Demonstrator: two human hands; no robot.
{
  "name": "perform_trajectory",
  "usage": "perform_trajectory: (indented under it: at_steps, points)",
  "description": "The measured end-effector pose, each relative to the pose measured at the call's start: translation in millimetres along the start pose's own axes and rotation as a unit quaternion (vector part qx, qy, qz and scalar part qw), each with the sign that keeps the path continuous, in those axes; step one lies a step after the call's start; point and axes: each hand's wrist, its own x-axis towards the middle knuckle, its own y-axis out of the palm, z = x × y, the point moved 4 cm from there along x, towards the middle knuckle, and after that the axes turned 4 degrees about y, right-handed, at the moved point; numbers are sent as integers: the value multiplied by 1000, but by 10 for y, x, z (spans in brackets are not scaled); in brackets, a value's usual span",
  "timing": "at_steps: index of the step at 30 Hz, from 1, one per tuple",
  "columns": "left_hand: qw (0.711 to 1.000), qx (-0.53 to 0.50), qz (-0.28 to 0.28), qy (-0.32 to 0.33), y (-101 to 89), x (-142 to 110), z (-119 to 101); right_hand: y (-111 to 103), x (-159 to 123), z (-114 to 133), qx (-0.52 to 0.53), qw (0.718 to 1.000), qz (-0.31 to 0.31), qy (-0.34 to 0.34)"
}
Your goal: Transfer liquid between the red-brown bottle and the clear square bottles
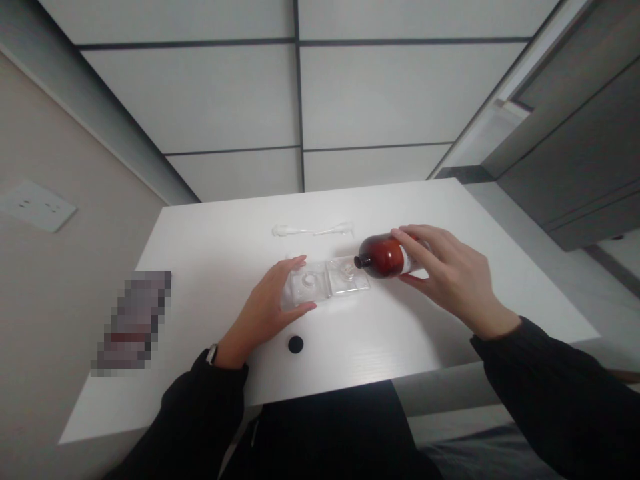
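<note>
While the left hand [267,300] clasps the clear case [329,282] by its left end, seemingly to steady it on the white table [390,333], the right hand [453,277] grips the brown bottle [384,257] tipped so its mouth sits over the right compartment [357,285]; a black disc [295,344] lies nearby.

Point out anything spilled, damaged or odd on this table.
One oddity: the item on the left of the white table is pixelated beyond recognition. The amber bottle in the right hand is tipped and uncapped, but no spill shows.
</note>
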Motion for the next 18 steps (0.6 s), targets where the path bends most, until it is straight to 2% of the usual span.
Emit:
perform_trajectory:
  at_steps: [7,10,18]
  points:
    - [1000,-5,4,-6,8,1,5,6,-3,-6,7,1000,7,3]
    - [1000,-3,-1,12,-11,3,3,8,-4,-8,7,1000,6,-1]
    - [996,4,-69,48,-104,0,9,-8,16,-6,2,1000,-7,-11]
